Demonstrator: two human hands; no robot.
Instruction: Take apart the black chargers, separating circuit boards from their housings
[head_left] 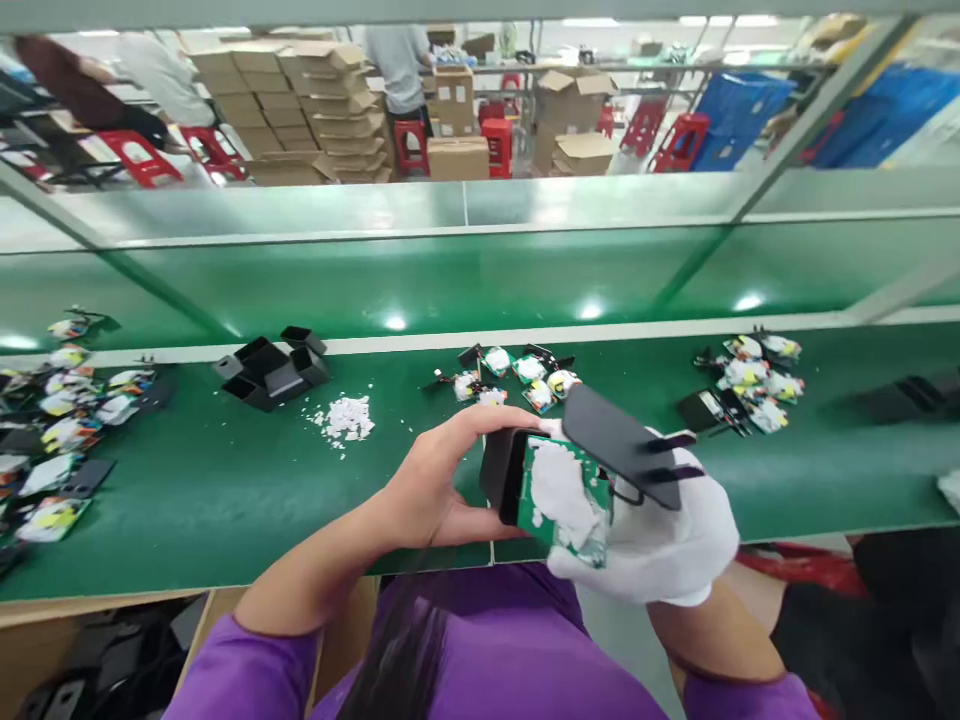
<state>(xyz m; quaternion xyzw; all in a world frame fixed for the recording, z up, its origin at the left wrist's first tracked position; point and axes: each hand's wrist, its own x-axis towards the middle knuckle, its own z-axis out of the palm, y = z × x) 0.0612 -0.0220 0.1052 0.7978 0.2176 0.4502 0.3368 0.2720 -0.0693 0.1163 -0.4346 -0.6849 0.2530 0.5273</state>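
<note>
My bare left hand [442,480] is wrapped round a black plastic housing [496,472], its open end turned to the right. In my right hand [660,540], which wears a white glove, is a green circuit board [527,495] coated with white paste. The board's left edge sits at the mouth of the housing; how far it reaches inside is hidden. A black end plate with two plug pins [611,440] is joined to the board by a dark wire and lies over my gloved fingers.
Several empty black housings [274,368] and a heap of white crumbs [349,418] lie on the green bench [225,500]. Circuit-board groups lie at left [67,420], centre [525,372] and right [750,378]. A box of black parts [105,660] stands below the bench; another person's dark-clothed leg [832,630] is at right.
</note>
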